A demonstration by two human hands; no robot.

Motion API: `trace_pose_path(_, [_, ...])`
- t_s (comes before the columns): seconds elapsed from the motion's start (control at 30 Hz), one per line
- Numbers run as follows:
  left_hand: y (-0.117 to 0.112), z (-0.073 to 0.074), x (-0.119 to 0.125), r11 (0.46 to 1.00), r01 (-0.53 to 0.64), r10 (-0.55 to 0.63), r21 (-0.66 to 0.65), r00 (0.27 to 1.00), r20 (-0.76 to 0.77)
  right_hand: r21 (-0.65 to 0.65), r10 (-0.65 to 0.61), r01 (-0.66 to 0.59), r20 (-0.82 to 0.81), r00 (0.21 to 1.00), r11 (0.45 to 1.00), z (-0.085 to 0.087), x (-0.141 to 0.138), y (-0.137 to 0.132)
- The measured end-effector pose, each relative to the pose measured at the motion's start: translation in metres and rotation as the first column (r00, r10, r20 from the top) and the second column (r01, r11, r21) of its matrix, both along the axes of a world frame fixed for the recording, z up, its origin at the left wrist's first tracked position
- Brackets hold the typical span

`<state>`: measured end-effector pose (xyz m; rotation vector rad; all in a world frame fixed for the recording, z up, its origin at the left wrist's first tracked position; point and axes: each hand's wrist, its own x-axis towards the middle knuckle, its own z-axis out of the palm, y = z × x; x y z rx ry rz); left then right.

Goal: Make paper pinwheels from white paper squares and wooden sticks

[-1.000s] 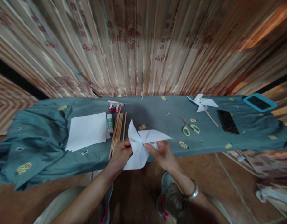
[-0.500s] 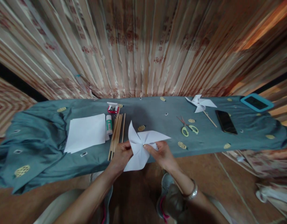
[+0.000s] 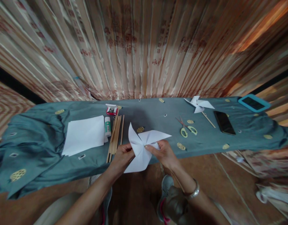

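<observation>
A white paper pinwheel [image 3: 144, 147] is held over the near edge of the table, its folded points meeting at the centre. My left hand [image 3: 121, 157] grips its left side with the fingers behind the paper. On the right, my right hand [image 3: 164, 153] pinches the centre with the thumb on top. A bundle of wooden sticks [image 3: 115, 134] lies just left of my left hand. Beyond them are a glue stick [image 3: 107, 126] and a stack of white paper sheets [image 3: 84, 135].
The table is draped in a teal cloth [image 3: 36, 140]. On it lie a small red and white box [image 3: 111, 109], green-handled scissors [image 3: 187, 128], a finished pinwheel on a stick [image 3: 200, 104], a black phone [image 3: 224, 122] and a blue-cased tablet [image 3: 254, 103]. A striped curtain hangs behind.
The hands and pinwheel stay almost where they were; the view has shifted slightly, and my right thumb has pressed a little closer to the pinwheel's centre.
</observation>
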<state>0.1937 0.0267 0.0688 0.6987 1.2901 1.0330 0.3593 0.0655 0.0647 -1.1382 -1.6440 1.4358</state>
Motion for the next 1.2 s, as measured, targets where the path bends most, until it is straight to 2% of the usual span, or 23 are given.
trace_pose_path(0.13, [0.0,-0.002,-0.002,0.999,0.036,-0.036,-0.031,0.999,0.007,0.016,0.0,0.0,0.015,1.0,1.0,0.0,0.002,0.002])
trace_pose_path(0.5, [-0.006,-0.009,-0.005,0.997,0.035,-0.03,0.072,0.997,-0.064,-0.013,0.048,-0.048,0.006,0.999,0.999,-0.004,0.003,0.001])
trace_pose_path(0.9, [-0.007,-0.018,-0.009,0.987,0.07,-0.046,0.143,0.985,-0.166,0.036,0.109,-0.113,0.093,0.99,0.993,-0.005,0.004,0.003])
trace_pose_path(1.03, [-0.007,-0.019,-0.006,0.995,0.058,-0.048,0.08,0.991,-0.129,0.0,0.123,-0.124,0.116,0.986,0.992,-0.008,0.004,0.005])
trace_pose_path(1.2, [-0.009,-0.02,-0.004,0.999,0.048,-0.049,-0.022,0.998,-0.043,-0.056,0.172,-0.168,0.061,0.983,0.984,-0.015,0.005,0.009])
